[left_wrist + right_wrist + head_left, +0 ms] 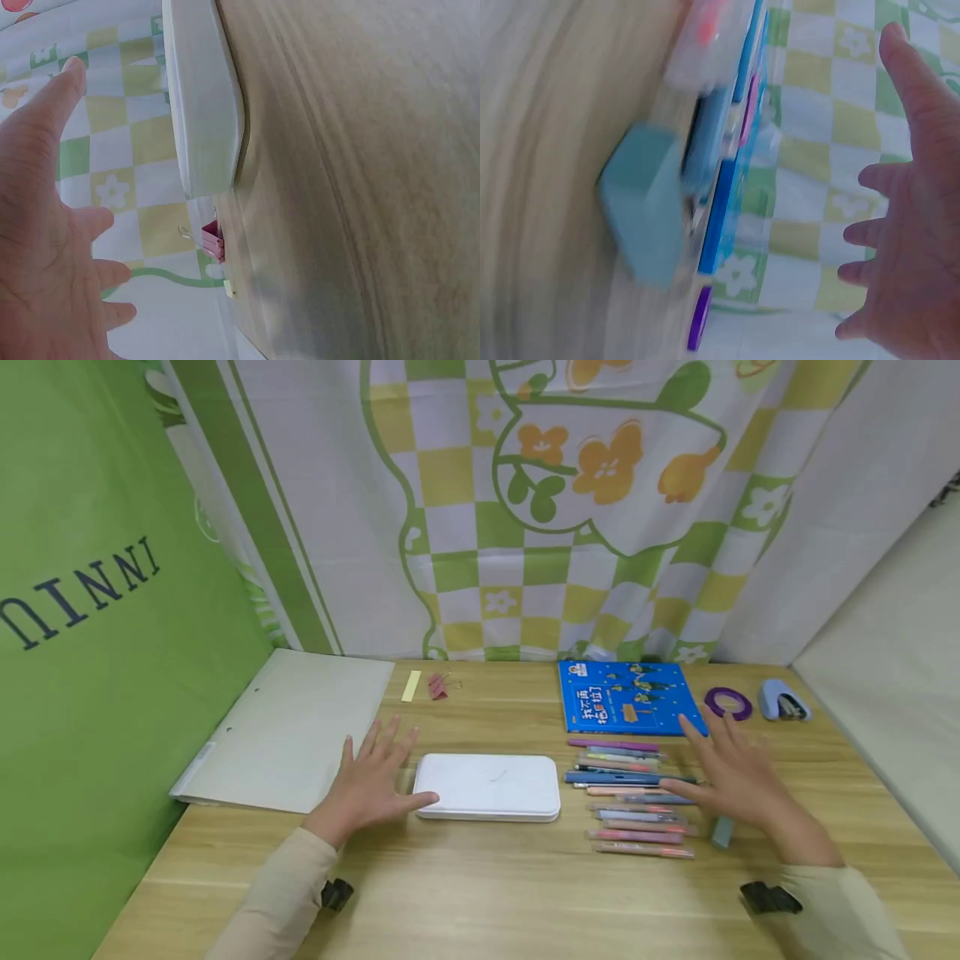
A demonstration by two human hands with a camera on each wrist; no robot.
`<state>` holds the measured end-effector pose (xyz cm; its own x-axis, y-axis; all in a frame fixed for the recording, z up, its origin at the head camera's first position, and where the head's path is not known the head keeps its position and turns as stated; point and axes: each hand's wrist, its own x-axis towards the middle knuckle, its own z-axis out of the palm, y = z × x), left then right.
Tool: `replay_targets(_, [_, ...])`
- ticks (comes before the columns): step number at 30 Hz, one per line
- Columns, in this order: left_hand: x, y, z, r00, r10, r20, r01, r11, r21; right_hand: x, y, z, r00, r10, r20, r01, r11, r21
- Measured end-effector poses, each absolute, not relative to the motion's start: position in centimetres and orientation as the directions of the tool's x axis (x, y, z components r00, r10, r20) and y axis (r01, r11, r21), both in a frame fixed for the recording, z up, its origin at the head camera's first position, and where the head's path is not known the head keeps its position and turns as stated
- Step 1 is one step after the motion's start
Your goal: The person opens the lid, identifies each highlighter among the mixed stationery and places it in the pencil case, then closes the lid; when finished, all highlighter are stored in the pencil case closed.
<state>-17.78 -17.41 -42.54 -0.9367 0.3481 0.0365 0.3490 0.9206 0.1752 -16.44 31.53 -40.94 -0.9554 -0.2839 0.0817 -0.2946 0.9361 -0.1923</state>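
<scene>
Left hand (367, 781): raised above the table, fingers spread and released, nothing grasped; thumb over the left end of the white case but apart from it.

Right hand (738, 772): likewise raised, fingers extended and released, holding nothing; over the right ends of the pens.

White case (487, 787): oblong, rounded corners, closed; flat on the middle of the table (480, 893), between the hands.

Pens, the blue one (615, 777) among them: laid crosswise in a column running near to far, right of the case.

Teal block (722, 832): just right of the nearer pens, beneath the right hand's wrist.

Blue book (626, 697): flat, beyond the pens.

Purple ring (708, 702): right of the book.

Stapler (783, 700): pale blue, far right, beside the ring.

Pink binder clip (437, 687): far side, beyond the case.

Yellow strip (411, 687): just left of the clip.

Pale folder (307, 727): flat, far left.

Patterned curtain (450, 568): hanging behind the far edge.
</scene>
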Motion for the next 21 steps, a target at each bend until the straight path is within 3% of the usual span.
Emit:
replay_targets(8, [-18.2, -16.6, -43.5, -0.870, 0.481, 0.110, 0.492, 0.833, 0.254, -17.4, 26.5, -40.0, -0.887, -0.439, 0.145, -0.462, 0.847, -0.264])
replay_targets(15, [-18.6, -15.9, -44.1, -0.839, 0.544, 0.009, 0.527, 0.808, 0.265, -17.7, 20.0, -40.3, -0.752, -0.628, 0.199, -0.658, 0.703, -0.268])
replay_targets(21, [-18.7, -15.7, -44.2, -0.828, 0.556, -0.069, 0.502, 0.791, 0.350, -17.5, 14.5, -41.3, -0.667, -0.736, 0.114, -0.738, 0.633, -0.236])
